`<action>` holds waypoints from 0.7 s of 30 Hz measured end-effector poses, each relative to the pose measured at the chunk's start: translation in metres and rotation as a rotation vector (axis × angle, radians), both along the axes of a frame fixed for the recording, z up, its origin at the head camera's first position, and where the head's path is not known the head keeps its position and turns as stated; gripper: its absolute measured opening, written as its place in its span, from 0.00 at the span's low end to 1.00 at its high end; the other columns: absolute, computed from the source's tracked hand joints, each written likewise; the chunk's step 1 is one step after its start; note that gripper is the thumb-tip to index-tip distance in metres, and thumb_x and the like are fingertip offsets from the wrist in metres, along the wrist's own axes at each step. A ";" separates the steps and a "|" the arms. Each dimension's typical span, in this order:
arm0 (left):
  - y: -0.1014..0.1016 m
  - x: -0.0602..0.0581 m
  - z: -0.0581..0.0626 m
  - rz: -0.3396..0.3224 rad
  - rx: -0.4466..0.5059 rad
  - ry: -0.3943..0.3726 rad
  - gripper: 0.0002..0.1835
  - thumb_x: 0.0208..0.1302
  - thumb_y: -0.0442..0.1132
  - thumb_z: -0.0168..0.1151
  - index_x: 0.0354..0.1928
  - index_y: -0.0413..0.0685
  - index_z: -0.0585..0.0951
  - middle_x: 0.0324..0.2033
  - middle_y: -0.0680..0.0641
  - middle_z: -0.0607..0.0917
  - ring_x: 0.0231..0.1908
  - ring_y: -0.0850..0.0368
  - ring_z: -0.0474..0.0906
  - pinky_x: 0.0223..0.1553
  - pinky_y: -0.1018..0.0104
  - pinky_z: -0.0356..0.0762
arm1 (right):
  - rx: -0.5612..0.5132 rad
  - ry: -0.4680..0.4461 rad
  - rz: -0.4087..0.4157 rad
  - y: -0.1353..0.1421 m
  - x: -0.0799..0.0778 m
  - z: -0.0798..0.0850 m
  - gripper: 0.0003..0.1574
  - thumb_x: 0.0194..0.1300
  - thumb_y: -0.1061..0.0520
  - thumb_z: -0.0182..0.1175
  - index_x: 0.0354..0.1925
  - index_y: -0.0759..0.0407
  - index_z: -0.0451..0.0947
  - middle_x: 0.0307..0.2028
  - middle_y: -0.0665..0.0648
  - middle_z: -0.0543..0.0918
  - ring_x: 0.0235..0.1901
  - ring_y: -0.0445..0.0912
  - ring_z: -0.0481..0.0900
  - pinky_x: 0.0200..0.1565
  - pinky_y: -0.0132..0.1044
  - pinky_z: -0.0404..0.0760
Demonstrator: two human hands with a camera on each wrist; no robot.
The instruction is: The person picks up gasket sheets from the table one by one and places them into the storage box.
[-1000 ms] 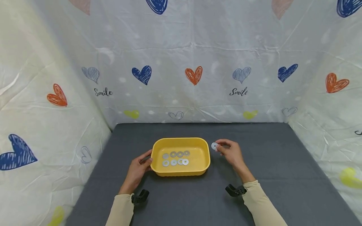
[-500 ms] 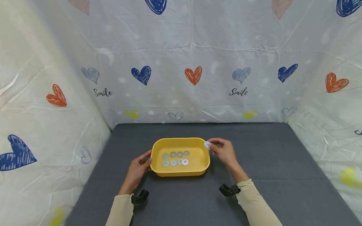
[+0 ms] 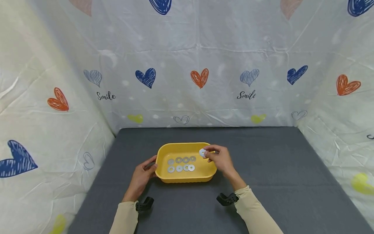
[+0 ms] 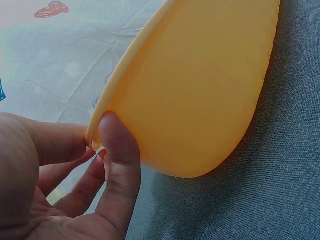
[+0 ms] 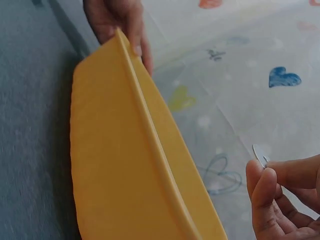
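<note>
A yellow plastic tray [image 3: 187,178] stands on the dark cloth, its floor bearing several flat metal washers [image 3: 179,168] in two rough rows. My left hand [image 3: 140,179] pinches the tray's left rim; in the left wrist view the thumb [image 4: 119,150] presses the outer wall under the lip. Between thumb and forefinger my right hand [image 3: 220,159] holds one more washer [image 3: 202,152], above the tray's right end. The right wrist view shows this washer [image 5: 260,155] edge-on at the fingertips, higher than the tray rim.
Dark grey cloth [image 3: 271,162] covers the table. White sheets [image 3: 175,42] with printed hearts hang behind and at both sides. Each wrist wears a black strap mount [image 3: 227,199], close over the cloth.
My right hand has moved left with its washer, from beside the tray to over its right end. The left hand and the tray have stayed in place.
</note>
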State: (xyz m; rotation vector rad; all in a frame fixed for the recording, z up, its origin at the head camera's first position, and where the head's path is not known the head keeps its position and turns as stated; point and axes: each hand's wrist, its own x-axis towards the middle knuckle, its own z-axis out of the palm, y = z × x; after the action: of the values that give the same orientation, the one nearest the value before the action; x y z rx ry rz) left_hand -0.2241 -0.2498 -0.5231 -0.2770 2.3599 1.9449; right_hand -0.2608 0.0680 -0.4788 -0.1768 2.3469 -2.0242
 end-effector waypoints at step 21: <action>0.000 -0.002 0.001 0.001 -0.006 -0.015 0.27 0.73 0.40 0.56 0.72 0.56 0.68 0.67 0.46 0.72 0.42 0.59 0.80 0.40 0.68 0.81 | 0.045 -0.103 0.187 -0.050 -0.003 -0.004 0.10 0.64 0.68 0.63 0.44 0.67 0.84 0.39 0.65 0.86 0.35 0.57 0.88 0.39 0.48 0.86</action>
State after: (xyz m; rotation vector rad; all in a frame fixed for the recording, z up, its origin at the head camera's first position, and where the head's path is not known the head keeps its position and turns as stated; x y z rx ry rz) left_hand -0.2259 -0.2500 -0.5223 -0.2913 2.3575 1.9294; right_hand -0.2636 0.0183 -0.4827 -0.2720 2.2210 -1.8483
